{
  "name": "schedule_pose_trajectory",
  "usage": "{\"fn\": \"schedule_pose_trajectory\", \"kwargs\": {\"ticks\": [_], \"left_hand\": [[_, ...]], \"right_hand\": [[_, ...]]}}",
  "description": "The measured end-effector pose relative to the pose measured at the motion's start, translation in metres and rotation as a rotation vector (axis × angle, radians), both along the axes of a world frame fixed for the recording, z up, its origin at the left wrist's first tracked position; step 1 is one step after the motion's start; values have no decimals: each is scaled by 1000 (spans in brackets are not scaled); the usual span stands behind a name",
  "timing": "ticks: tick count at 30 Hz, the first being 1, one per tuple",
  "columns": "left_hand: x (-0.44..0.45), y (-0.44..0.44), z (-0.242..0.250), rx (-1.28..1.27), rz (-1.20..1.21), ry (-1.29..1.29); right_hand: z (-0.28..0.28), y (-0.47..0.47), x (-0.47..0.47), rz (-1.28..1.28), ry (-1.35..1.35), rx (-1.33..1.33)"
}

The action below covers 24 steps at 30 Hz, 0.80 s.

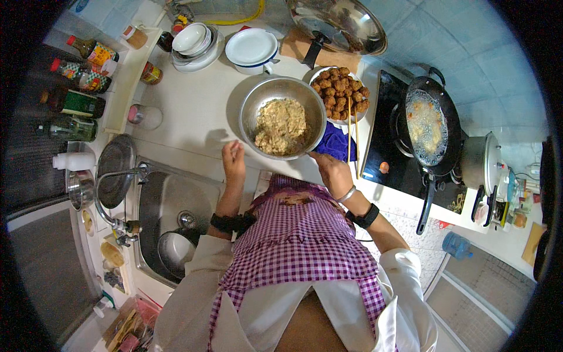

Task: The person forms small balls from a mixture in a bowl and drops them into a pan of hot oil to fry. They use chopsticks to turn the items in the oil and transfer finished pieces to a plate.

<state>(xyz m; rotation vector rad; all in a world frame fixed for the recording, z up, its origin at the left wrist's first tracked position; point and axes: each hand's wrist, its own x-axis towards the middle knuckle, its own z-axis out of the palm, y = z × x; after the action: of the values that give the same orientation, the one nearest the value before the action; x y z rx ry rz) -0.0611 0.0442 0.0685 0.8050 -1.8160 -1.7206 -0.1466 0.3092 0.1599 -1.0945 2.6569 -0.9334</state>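
Observation:
A metal mixing bowl (246, 132) in front of me holds a lumpy, pale minced mixture (281, 125). My left hand (234, 160) is raised just off the bowl's lower left side, fingers loosely bent and nothing in them. At the lower right rim is my right hand (335, 175), its fingertips at the bowl's edge; whether they grip it is hidden. Beyond that hand, a plate (314, 78) is heaped with browned fried balls (338, 94). A pair of wooden chopsticks (349, 132) leans against the plate's near side, beside a folded purple cloth (333, 143).
On the right, pale pieces fry in bubbling oil in a black wok (451, 132) on the hob (382, 145); its handle (424, 211) points toward me. Behind stand a glass lid (347, 22), a lidded enamel pot (251, 46) and stacked bowls (191, 39). A sink (184, 193) lies left.

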Motion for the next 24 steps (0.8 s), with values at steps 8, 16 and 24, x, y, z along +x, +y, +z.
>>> {"fn": "schedule_pose_trajectory", "kwargs": {"ticks": [8,16,24], "left_hand": [[12,-2,-8,120,-161,-185],[14,-2,-5,216,-158,-161],[14,-3,14,252,-108,-198]], "right_hand": [[1,-11,0,-13,-287,-10],[-4,-15,6,10,-228,-27],[-9,-3,-5,-337,-1024,-466]]}}
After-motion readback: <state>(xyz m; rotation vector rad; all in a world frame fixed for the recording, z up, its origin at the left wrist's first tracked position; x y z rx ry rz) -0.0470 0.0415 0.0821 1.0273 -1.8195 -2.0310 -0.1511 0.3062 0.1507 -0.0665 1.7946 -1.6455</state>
